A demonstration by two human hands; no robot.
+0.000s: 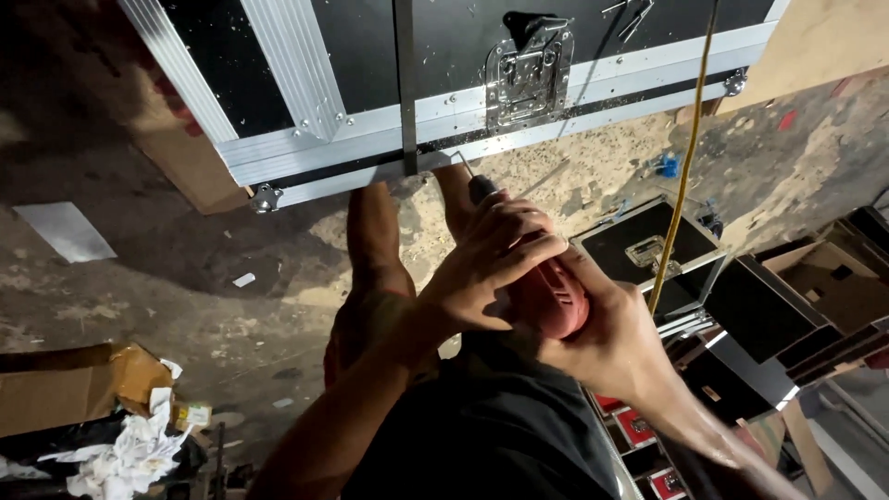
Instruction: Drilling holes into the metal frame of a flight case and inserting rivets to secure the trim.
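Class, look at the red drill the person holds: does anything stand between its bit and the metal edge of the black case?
Nothing visible does. Both the left hand and the right hand grip the red drill, and its bit reaches straight to the metal edge of the black case, beside the silver latch.

Bare arms, dark clothing

Both forearms are sleeveless and bare; black fabric (491, 435) covers the lap; the feet are bare.

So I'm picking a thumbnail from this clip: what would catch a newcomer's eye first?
Dead centre, both hands wrap a red power drill, the left hand over its top and the right hand behind. Its bit meets the silver-edged black case filling the top, beside a shiny metal latch.
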